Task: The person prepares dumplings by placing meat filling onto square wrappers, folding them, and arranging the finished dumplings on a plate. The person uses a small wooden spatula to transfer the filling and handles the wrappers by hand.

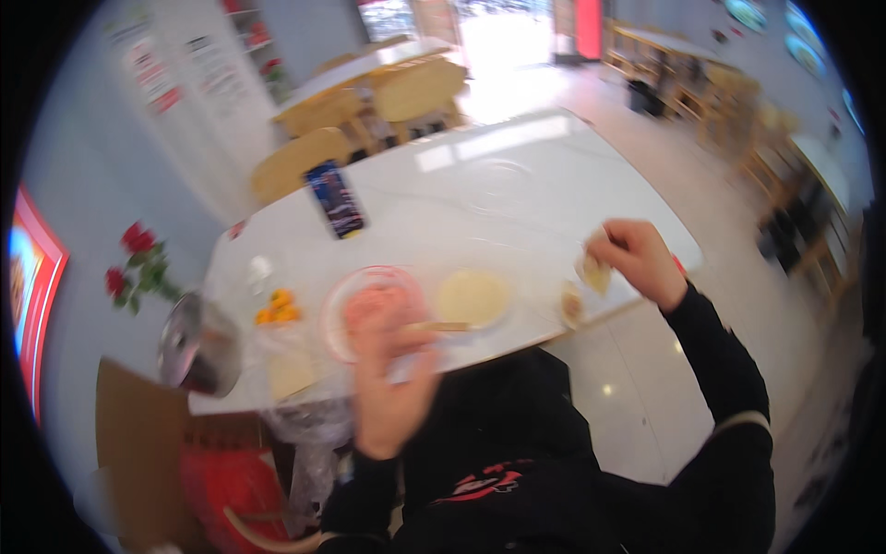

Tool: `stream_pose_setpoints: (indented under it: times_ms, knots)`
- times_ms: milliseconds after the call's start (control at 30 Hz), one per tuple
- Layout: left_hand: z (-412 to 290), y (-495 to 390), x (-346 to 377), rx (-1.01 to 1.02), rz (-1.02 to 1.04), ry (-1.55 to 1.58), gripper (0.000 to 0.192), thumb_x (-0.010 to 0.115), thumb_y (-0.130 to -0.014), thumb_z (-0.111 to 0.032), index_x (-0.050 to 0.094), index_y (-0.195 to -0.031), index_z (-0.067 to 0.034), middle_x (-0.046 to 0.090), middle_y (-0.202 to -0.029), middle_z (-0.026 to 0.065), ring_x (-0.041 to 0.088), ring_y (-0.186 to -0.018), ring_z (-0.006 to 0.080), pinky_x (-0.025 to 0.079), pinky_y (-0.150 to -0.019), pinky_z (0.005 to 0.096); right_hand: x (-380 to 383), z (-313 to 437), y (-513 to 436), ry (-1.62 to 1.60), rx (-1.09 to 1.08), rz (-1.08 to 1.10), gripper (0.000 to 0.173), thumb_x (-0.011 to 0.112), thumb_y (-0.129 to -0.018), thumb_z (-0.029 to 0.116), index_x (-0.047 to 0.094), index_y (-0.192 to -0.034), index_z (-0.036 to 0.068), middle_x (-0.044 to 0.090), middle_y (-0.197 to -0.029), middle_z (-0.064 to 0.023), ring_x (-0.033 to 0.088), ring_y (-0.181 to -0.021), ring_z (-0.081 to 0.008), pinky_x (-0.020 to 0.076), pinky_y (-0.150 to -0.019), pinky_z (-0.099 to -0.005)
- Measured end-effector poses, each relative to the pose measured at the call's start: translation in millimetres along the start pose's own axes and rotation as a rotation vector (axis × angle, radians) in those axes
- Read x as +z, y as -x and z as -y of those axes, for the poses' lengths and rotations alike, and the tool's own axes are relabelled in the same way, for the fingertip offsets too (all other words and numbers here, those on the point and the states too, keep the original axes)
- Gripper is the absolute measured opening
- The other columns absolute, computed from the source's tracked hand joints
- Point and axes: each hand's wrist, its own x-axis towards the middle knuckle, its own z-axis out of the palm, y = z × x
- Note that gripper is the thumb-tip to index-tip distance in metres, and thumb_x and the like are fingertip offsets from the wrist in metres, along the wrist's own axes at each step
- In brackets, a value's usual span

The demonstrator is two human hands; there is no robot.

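My left hand (394, 388), blurred, holds a flat wooden stick (439, 326) level, near the front edge of the white table. Behind it lies a white plate with a red rim (332, 311), bearing pink minced meat (381, 305). Right of the plate is a stack of round, pale dough wrappers (473, 298). At the table's right side my right hand (633, 260) pinches a folded wrapper (594, 273) from above. Close beside that one, a filled dumpling (571, 306) rests near the table edge.
A phone (336, 199) stands tilted at the back left of the table. Small orange fruits (278, 308), a clear plastic bag with pale wrappers (291, 370) and a shiny metal container (201, 346) are at the left. Wooden chairs (301, 163) stand behind; a red bag (235, 492) is below left.
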Motion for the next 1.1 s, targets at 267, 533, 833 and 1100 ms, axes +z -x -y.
stream_pose_setpoints:
  times_ms: [267,533,833,1100]
  knots:
    - [16.8,20.2,-67.0,-0.218,-0.322,-0.061,0.045,0.061,-0.091,0.002,0.052,-0.135,0.0,0.062,-0.118,0.0132,0.064,-0.093,0.0165,0.051,-0.086,0.0314,-32.9,-84.6,27.2,0.307,0.166,-0.052,0.018,0.065,-0.089,0.015,0.068,-0.082,-0.001,0.063,-0.068,-0.0058,0.054,-0.061,-0.0132,0.0435,-0.059,-0.0294]
    - [36.2,37.4,-100.8,-0.184,-0.428,-0.2,0.041,0.061,-0.093,-0.001,0.053,-0.134,0.0,0.062,-0.117,0.0102,0.058,-0.101,0.0146,0.047,-0.089,0.0297,9.8,-89.8,21.8,0.269,0.065,0.049,0.023,0.063,-0.086,0.023,0.067,-0.079,0.001,0.066,-0.071,-0.0159,0.063,-0.066,-0.0336,0.0501,-0.063,-0.0408]
    - [117.7,62.6,-188.8,-0.206,-0.409,-0.761,0.013,0.064,-0.092,-0.008,0.064,-0.101,0.001,0.063,-0.097,0.0084,0.06,-0.091,0.0185,0.049,-0.081,0.032,19.0,-86.2,17.0,0.342,0.034,0.096,0.025,0.061,-0.086,0.023,0.064,-0.077,0.001,0.065,-0.071,-0.0165,0.063,-0.067,-0.0356,0.0502,-0.063,-0.042]
    - [128.1,66.5,-179.6,-0.124,-0.318,-0.986,0.014,0.071,-0.08,-0.013,0.068,-0.089,-0.003,0.064,-0.094,0.0159,0.061,-0.091,0.0354,0.049,-0.084,0.0429,10.3,-82.5,18.2,0.184,0.037,0.165,0.017,0.068,-0.089,0.015,0.07,-0.097,-0.001,0.068,-0.08,-0.0056,0.064,-0.071,-0.0129,0.0511,-0.065,-0.028]
